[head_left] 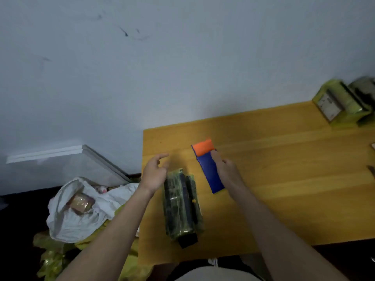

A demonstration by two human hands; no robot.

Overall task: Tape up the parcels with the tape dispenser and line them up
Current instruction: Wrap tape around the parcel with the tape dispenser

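A blue and orange tape dispenser [207, 163] lies flat on the wooden table [284, 179]. My right hand [227, 171] rests against its right side, fingers along the blue part. A dark parcel wrapped in yellowish tape [181, 203] lies lengthwise near the table's left edge. My left hand [155, 173] hovers just left of and above the parcel's far end, fingers spread and curled, holding nothing. Two more yellow-taped parcels [341, 102] stand at the table's far right corner against the wall.
On the floor to the left lies a white plastic bag [81, 209] with a brown taped package [81, 202] inside, beside crumpled yellow plastic [52, 258]. A white board [81, 159] leans on the wall. Small objects poke in at the table's right edge [372, 171].
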